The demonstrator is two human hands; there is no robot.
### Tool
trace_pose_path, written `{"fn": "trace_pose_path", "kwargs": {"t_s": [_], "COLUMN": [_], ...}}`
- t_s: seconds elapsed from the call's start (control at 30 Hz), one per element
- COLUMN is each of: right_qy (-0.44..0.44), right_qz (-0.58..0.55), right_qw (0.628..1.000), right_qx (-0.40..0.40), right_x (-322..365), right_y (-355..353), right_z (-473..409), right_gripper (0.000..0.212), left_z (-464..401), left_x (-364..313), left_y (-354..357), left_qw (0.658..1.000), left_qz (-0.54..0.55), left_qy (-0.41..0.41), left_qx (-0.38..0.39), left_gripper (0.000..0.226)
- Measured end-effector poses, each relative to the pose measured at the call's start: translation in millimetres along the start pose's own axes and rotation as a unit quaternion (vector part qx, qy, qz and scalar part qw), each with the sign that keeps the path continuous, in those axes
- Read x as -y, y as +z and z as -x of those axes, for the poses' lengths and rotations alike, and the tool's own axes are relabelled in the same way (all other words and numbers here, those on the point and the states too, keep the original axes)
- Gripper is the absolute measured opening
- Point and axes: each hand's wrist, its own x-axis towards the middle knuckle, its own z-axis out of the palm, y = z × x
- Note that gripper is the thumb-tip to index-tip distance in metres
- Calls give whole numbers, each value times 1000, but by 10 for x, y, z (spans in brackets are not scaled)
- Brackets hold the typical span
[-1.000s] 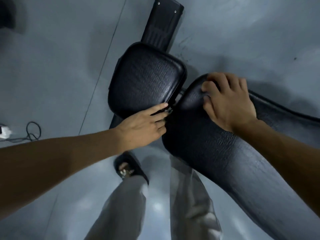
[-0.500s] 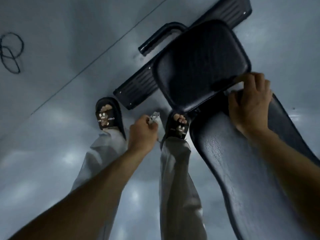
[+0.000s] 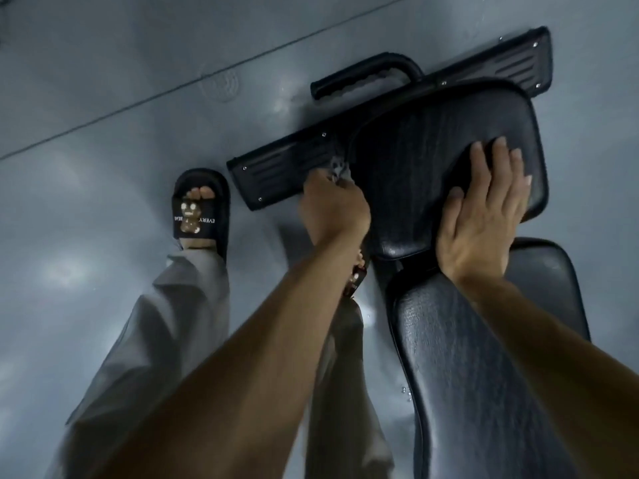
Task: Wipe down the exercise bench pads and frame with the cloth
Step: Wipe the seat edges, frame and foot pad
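Cloth [image 3: 338, 169], small, grey and limp, bunches in the left hand's [image 3: 333, 209] closed fingers at frame centre, against the seat pad's [image 3: 446, 157] left edge; best kept wadded, I judge. Right hand [image 3: 484, 216] lies flat, fingers straight, on the pad. Sandalled foot [image 3: 200, 209] left, floor bar [image 3: 283, 167] and handle [image 3: 366, 76] crowd the reach

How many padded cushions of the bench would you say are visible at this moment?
2. The seat pad is upper right, under the flat right hand. The back pad runs towards the lower right corner, beneath that forearm. Others may lie outside the frame.
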Motion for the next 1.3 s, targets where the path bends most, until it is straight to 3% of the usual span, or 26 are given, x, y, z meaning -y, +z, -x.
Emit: {"fn": "trace_pose_path", "kwargs": {"t_s": [0.1,0.23,0.4,0.5,0.7,0.9,1.03,1.13,1.23,1.3], "right_qy": [4,14,23,19,20,27,29,31,26,17], "right_qz": [-4,-13,-3,13,36,60,60,46,31,20], "right_qw": [1000,1000,1000,1000,999,998,997,998,998,999], "right_qx": [-1,10,17,9,23,25,41,43,45,42], "right_x": [6,20,32,33,37,32,15,6,-23,-41], "right_y": [15,-30,-40,-38,-30,-40,-53,-49,-54,-60], "right_z": [-9,-3,-22,-28,-30,-42,-40,-38,-25,-21], "right_gripper": [56,57,59,59,62,64,66,67,68,69], "left_z": [-89,375,-336,-484,-534,-470,-499,-495,-400,-274], "left_x": [-136,87,-438,-569,-631,-1307,-1298,-1248,-1436,-1610], "left_y": [-93,-288,-114,-25,-261,469,232,73,500,900], "left_qw": [997,981,980,961,920,855,829,834,836,815], "left_qz": [-37,-98,-126,-153,-251,-290,-347,-376,-353,-353], "left_qy": [62,139,147,212,267,373,375,339,360,403], "left_qx": [11,97,47,91,139,211,225,220,215,224], "left_gripper": [21,8,8,7,4,10,9,6,4,4]}}
